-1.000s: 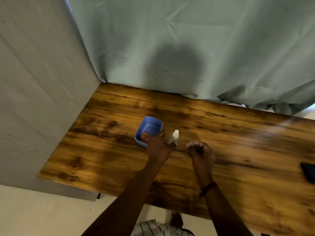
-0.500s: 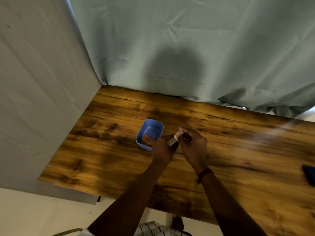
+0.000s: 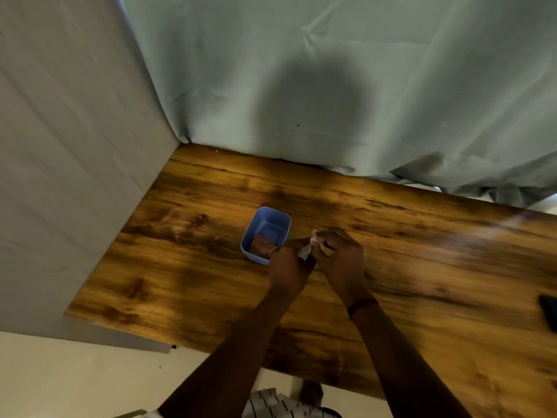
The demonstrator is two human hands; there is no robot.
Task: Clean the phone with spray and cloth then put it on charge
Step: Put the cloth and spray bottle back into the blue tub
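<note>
We find the small spray bottle [image 3: 304, 252] held between both hands over the middle of the wooden table [image 3: 180, 267], tilted with its white top toward 1 o'clock. The left hand [image 3: 287, 271] wraps its fingers round the bottle's lower body. The right hand [image 3: 342, 256] curls its fingers over the white top end and pinches it. Only a sliver of the bottle shows between the 2 hands.

At 10 o'clock from the bottle, just beside the left knuckles, stands 1 blue container [image 3: 250, 235], a rounded rectangular tub with no lid. We cannot tell whether the hand touches it. In its near end lies a brownish-pink folded item [image 3: 261, 247], and we cannot tell if it is the cloth. The far end shows bare blue floor.

The phone [image 3: 549, 315] lies flat and dark on the table, well apart from the hands at 3 o'clock, cut off by the edge of the view.

A dark band [image 3: 361, 304] circles the right wrist. A pale green curtain [image 3: 331, 86] hangs at 12 o'clock behind the table's far edge, and a grey fabric panel [image 3: 60, 176] stands at 9 o'clock.
</note>
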